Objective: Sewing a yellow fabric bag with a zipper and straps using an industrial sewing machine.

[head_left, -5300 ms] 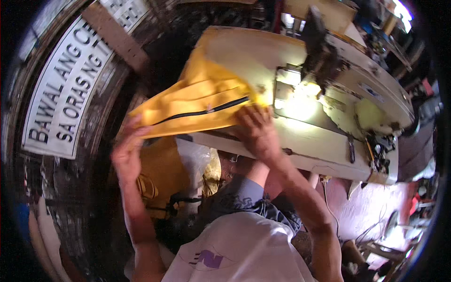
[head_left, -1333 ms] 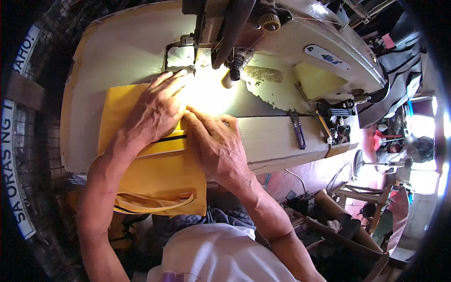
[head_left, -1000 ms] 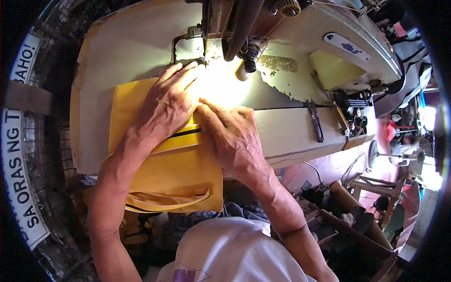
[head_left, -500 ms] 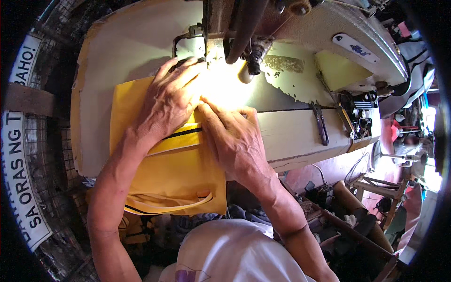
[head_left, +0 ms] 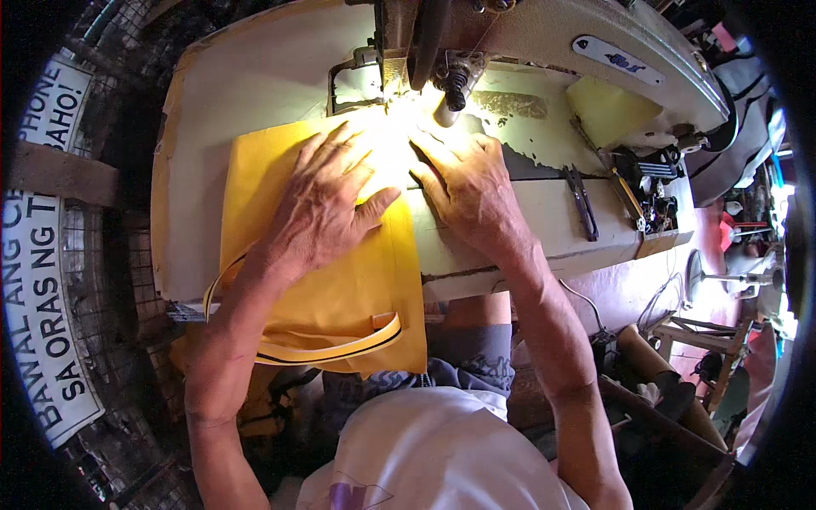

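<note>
A yellow fabric panel [head_left: 395, 280] lies on the sewing machine table, its near end hanging over the front edge. My left hand [head_left: 327, 204] rests flat on it with fingers extended and the thumb spread to the right. Beside the panel's right edge, my right hand [head_left: 476, 191] has its thumb and forefinger apart, fingertips close to the needle area. Strong lamp glare hides the needle and the fabric under it. A yellow strap with a black stripe [head_left: 340, 350] loops across the hanging part. Another strap loop [head_left: 212, 285] shows left of my left wrist.
The sewing machine arm [head_left: 544, 38] spans the far side, with a lit bulb [head_left: 445, 112] below it. Thread snips [head_left: 580, 202] lie on the table at right, near a tray of small tools [head_left: 656, 212]. A wire-mesh wall with signs [head_left: 64, 323] stands at left.
My hands have moved apart, and my left thumb has spread out. The striped strap that lay across the panel's middle is no longer there; a loop now sticks out at left.
</note>
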A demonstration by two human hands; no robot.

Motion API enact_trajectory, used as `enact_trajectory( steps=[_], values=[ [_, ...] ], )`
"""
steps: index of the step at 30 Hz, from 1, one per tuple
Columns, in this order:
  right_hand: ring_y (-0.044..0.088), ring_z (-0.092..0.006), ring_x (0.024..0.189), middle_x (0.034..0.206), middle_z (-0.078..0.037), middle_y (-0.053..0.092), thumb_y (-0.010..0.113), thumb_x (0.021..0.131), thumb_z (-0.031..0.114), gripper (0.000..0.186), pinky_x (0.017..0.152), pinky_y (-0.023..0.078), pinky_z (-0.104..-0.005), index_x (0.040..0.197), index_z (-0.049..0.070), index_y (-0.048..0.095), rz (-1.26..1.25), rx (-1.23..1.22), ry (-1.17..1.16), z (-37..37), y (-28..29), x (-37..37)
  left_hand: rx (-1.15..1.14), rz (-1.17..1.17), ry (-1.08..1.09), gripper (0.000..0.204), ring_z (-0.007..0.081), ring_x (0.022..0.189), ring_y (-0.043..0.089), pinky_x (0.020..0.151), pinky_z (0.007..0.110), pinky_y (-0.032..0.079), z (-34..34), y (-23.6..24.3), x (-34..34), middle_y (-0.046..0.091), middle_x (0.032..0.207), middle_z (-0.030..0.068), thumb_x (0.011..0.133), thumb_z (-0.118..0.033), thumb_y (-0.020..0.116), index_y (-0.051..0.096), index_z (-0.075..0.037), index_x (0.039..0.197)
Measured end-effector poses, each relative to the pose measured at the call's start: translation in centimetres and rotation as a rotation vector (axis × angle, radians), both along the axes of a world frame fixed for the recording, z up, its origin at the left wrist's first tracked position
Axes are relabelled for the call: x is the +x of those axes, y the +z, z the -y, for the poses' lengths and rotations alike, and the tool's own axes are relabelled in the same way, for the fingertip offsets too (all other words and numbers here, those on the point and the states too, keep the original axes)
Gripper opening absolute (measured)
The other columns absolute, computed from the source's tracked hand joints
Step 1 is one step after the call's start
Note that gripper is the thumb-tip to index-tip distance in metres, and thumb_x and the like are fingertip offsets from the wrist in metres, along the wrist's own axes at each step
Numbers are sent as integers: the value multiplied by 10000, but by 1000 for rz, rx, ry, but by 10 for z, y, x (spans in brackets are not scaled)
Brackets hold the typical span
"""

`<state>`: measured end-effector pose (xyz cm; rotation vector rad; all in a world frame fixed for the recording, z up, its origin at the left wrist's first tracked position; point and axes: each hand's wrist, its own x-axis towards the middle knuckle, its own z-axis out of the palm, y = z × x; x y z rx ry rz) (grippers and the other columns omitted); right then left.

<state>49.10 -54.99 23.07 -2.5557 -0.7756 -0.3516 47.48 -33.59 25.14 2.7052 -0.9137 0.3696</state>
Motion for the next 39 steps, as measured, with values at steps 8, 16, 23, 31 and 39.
enact_trajectory(
  steps=[8,16,23,31,39],
  values=[
    [580,-260,1050,1158,-91,629,605,917,211,307,925,381,-428,1200,94,636,75,2,48,-2,-3,2,-71,73,3,456,375,1259,494,1092,505,355,1,-9,6,572,1268,215,830,-326,663,622,7,1140],
    [574,-266,1104,1289,-88,615,610,915,197,343,958,375,-428,1242,95,624,10,-31,29,-3,-1,1,-65,79,12,428,357,1266,487,1111,530,328,5,-2,14,577,1244,184,815,-300,680,629,-28,1141],
    [580,-286,1004,1049,-97,650,603,906,233,258,898,404,-458,1124,109,659,141,9,52,-2,-4,3,43,-58,179,505,383,1361,404,1175,553,236,7,-8,-31,559,1318,194,886,-408,649,624,-63,1254],
    [581,-271,1094,1218,-91,634,646,888,186,324,907,409,-432,1200,96,650,54,-14,38,-3,-4,2,42,-46,124,490,378,1380,387,1169,567,242,0,-7,-15,532,1350,199,890,-428,640,645,-49,1200],
    [586,-292,1025,1159,-90,646,643,884,179,314,877,411,-435,1185,89,643,46,-8,51,-3,-3,4,-42,-41,45,444,350,1371,393,1132,587,284,-7,-11,17,497,1387,159,857,-351,664,622,-83,1208]
  ],
)
